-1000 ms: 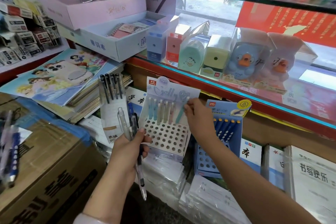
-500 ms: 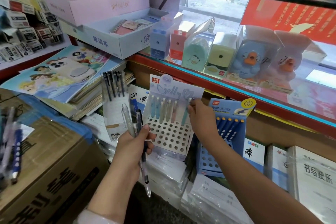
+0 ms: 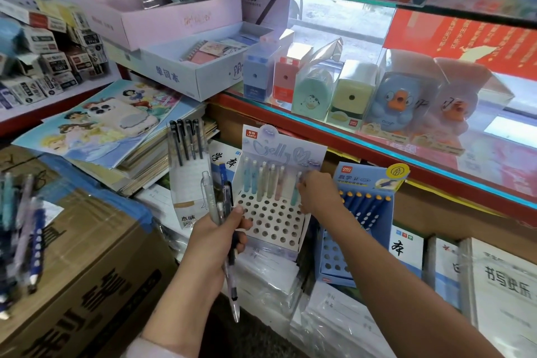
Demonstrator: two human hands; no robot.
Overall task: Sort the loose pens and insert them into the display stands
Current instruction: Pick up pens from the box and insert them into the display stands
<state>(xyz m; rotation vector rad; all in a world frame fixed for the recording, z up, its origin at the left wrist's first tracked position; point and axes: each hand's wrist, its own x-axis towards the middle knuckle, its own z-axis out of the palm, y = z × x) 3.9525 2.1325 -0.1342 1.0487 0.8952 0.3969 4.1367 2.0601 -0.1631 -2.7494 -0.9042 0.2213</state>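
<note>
A person's left hand (image 3: 216, 237) gripped a bundle of loose pens (image 3: 225, 221) in curled fingers while the right hand (image 3: 318, 193) pinched a mint pen (image 3: 295, 193) standing in the back row of the white display stand (image 3: 271, 221).

A white perforated display stand (image 3: 273, 219) with a lilac "Jelly" backboard stands upright, a row of pastel pens (image 3: 263, 180) in its rear holes. Right of it, a blue stand (image 3: 334, 259) holds blue pens (image 3: 366, 206). Left of it, a pale stand (image 3: 189, 183) carries black pens (image 3: 187, 139).
</note>
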